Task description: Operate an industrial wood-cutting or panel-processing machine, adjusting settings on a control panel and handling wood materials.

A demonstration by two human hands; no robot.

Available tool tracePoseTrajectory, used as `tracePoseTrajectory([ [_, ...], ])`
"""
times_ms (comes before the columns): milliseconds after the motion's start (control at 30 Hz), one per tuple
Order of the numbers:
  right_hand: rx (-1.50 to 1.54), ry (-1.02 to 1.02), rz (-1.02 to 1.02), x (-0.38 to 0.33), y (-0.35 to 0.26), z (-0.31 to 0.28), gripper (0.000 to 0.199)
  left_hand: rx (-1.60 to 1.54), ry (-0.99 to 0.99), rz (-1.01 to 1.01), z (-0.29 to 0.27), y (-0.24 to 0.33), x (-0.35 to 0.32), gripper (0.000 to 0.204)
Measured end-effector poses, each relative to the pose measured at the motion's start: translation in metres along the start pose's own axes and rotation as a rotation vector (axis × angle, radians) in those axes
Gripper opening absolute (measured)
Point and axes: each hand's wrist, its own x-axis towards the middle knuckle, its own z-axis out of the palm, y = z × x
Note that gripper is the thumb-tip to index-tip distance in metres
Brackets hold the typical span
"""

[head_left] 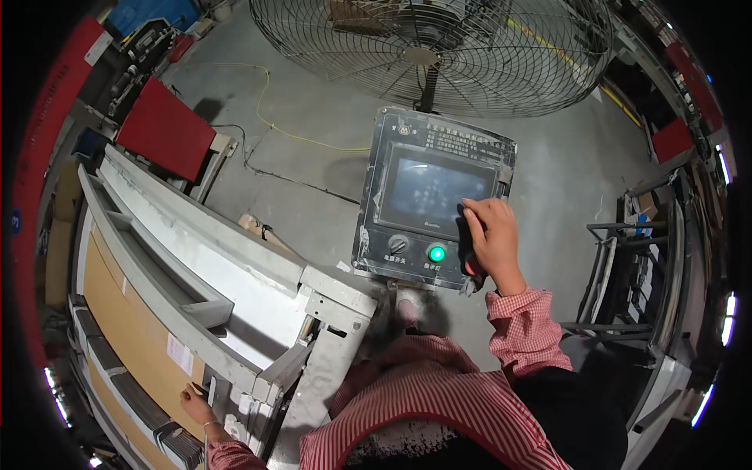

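Observation:
A dark control panel (374, 196) with a touchscreen (439, 190) stands in front of me. My right hand (493, 239) is at the screen's lower right edge, its fingers bent inward and a fingertip at the glass; I see nothing held in it. Below the screen are a rotary switch (399, 244) and a lit green lamp (437, 254). Down at the left, my left hand (196, 405) is by the edge of a brown cardboard sheet (145, 313). Its fingers are curled beside a small dark piece, and what they grip is unclear.
A pale metal machine frame (329, 294) runs from beside me to the far left. Beyond the panel stands a large caged fan (423, 56). Stacked flat boards (129, 395) lie at the lower left. A yellow cable (269, 117) crosses the floor; a metal rack (627, 274) stands right.

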Motion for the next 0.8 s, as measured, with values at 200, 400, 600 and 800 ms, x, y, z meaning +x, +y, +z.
tracePoseTrajectory([
  [200,-0.04,-0.001,-0.044,0.01,0.001,0.003,0.012,-0.072,0.001,-0.014,-0.001,-0.007,0.001,0.037],
  [400,-0.073,-0.026,-0.044,0.013,0.004,0.004,0.013,-0.155,-0.015,-0.048,0.0,-0.017,0.006,0.037],
  [600,-0.07,-0.035,-0.054,0.013,0.003,0.007,0.014,-0.078,-0.016,-0.041,0.001,-0.018,0.005,0.036],
  [800,-0.085,-0.037,-0.062,0.015,0.001,0.013,0.015,-0.13,-0.027,-0.076,0.001,-0.016,0.005,0.036],
])
